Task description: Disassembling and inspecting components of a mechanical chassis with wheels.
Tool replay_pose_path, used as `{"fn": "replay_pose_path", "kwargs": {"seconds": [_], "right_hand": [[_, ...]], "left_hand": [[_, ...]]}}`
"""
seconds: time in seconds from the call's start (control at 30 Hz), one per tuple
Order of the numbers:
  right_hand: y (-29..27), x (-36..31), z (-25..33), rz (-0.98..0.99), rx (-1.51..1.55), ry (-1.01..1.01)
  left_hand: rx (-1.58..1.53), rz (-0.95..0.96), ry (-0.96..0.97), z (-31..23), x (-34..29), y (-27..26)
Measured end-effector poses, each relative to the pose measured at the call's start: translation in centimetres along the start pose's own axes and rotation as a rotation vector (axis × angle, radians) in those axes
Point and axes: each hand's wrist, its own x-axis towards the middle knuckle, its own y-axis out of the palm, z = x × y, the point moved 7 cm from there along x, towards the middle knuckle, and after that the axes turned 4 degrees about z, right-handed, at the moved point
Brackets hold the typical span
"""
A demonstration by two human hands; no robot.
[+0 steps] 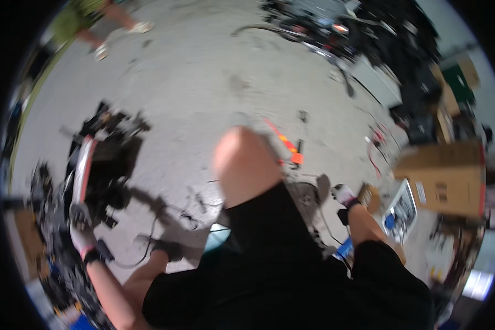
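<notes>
- Left hand (82, 230) right at the red-edged strip's (83, 168) lower end, fingers too blurred to call!
- Right hand (344, 194) out near the cardboard box (443, 179); can't tell its fingers' grip either!

We are looking down at a grey floor (187, 82) scuffed with darker patches. Near its middle we are seeing a red-orange and yellow piece (286, 142) lying aslant, with a small dark item (302, 116) lying just beyond it. Black cables (190, 220) are trailing across the lower left, and red and pale wires (377, 137) are curling at the right. Near these, a big cardboard box (440, 170) and a smaller brown cardboard piece (368, 198) are resting. A dark heap of mixed parts (308, 33) is covering the upper right.
</notes>
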Motion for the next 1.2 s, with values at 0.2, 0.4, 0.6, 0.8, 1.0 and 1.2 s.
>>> {"fn": "replay_pose_path", "kwargs": {"seconds": [0.2,0.4,0.6,0.8,1.0,1.2], "right_hand": [[7.3,-2.0,-9.5,-0.064,0.499,0.309],[8.0,2.2,-13.6,-0.217,0.247,0.172],[12.4,8.3,1.5,-0.165,0.257,0.288],[19.3,13.9,2.9,-0.064,-0.037,0.232],[18.3,15.4,0.1,0.269,-0.393,-0.138],[8.2,12.4,6.5,-0.040,0.066,0.021]], "left_hand": [[-0.003,-0.095,-0.035,-4.3,7.3,-11.7],[0.092,0.151,-0.068,1.0,6.0,-5.1],[0.289,0.220,0.084,-7.5,-0.6,-2.1],[1.378,0.067,0.321,-8.4,-16.2,9.3],[0.367,-0.088,0.026,1.4,-17.8,13.5],[0.294,0.005,-0.046,5.8,-20.9,20.3]]}}
